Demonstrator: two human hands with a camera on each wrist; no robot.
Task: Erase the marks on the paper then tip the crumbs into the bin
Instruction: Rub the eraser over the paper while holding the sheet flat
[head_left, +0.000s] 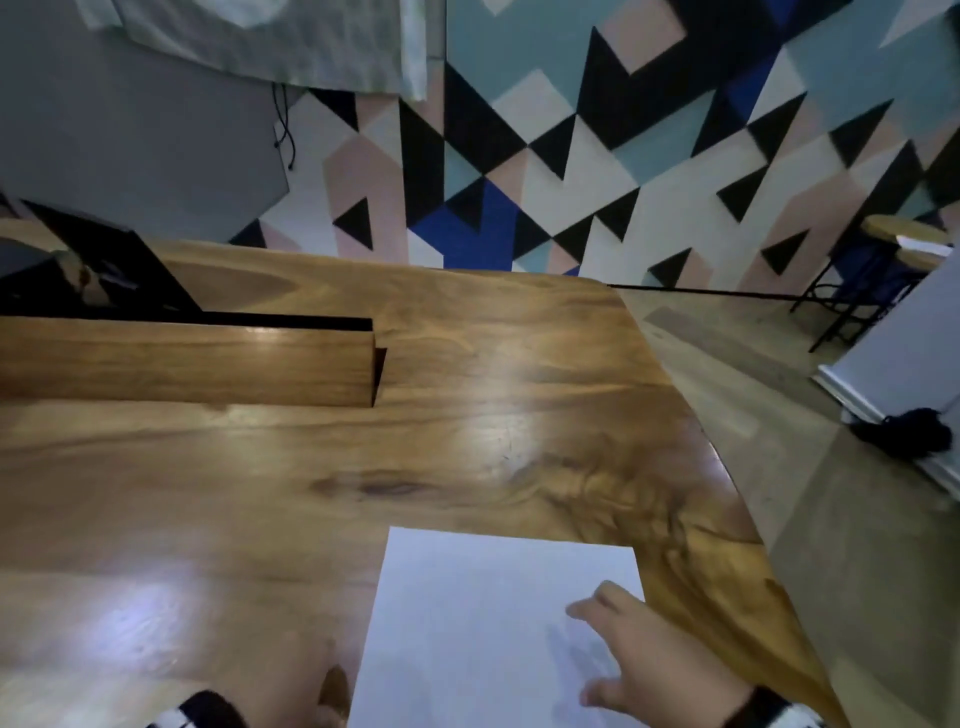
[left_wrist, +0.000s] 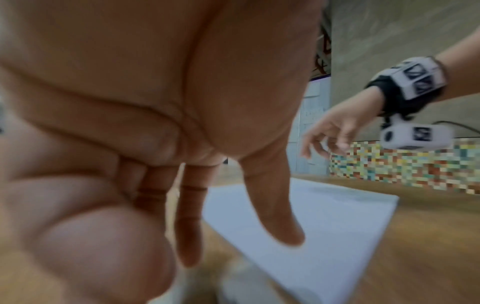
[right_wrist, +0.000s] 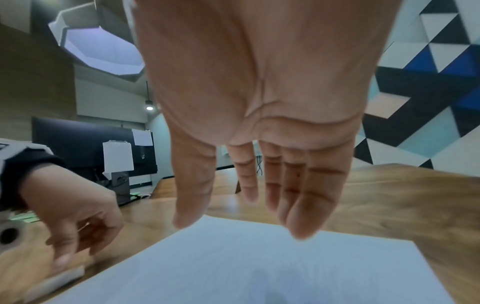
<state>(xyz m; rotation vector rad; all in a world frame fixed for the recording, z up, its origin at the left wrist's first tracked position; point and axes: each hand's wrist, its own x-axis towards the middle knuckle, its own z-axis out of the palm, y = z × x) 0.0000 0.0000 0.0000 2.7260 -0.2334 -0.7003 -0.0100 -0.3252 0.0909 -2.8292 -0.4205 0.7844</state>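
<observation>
A white sheet of paper (head_left: 483, 623) lies on the wooden table (head_left: 467, 426) near its front right corner. My right hand (head_left: 639, 660) hovers palm down over the sheet's right part, fingers straight and spread, holding nothing. A faint grey patch (head_left: 576, 654) shows beside it; whether it is marks or shadow is unclear. In the right wrist view a white eraser (right_wrist: 59, 277) lies on the table just left of the paper (right_wrist: 233, 267). My left hand (right_wrist: 75, 228) reaches down with loose fingers (left_wrist: 192, 216), its fingertips at the eraser. No bin is in view.
A raised wooden divider (head_left: 187, 358) crosses the table's left half, with a dark monitor (head_left: 104, 270) behind it. The table's right edge (head_left: 727, 499) curves close to the paper, floor beyond. A black object (head_left: 909, 436) lies on the floor by a white panel.
</observation>
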